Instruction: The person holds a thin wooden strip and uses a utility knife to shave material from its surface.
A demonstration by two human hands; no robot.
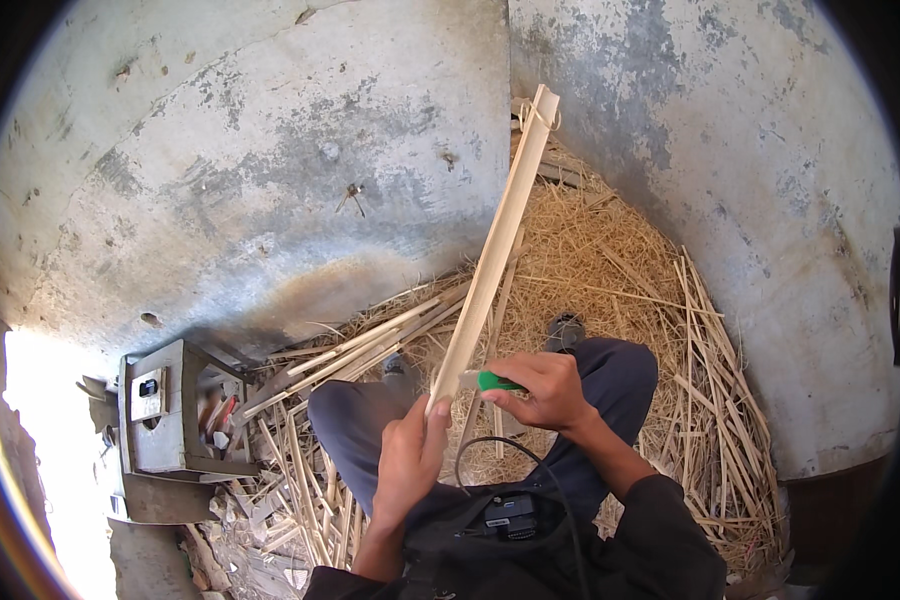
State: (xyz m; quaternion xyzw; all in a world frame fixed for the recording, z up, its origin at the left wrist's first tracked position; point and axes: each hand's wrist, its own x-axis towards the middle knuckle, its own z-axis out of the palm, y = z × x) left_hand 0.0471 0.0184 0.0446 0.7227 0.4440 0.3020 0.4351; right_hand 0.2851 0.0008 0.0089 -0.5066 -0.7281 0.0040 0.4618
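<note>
A long pale wooden strip (499,248) with a channel along its face slants up and away from me, its far end near the corner of the walls. My left hand (411,452) is closed around its near end, thumb lying on the face. In my right hand (542,390) is a knife with a green handle (497,382), fingers wrapped round it. Its short blade (469,379) points left and meets the strip's right edge just above my left thumb. A thin curl of wood (553,119) hangs at the strip's far end.
Shavings (587,242) heap between my legs and up into the corner. Thin wooden sticks (710,400) lie along the right wall, with more sticks (385,335) at left. A grey box-like stand (160,447) is at far left. A black cable (540,458) loops before my chest.
</note>
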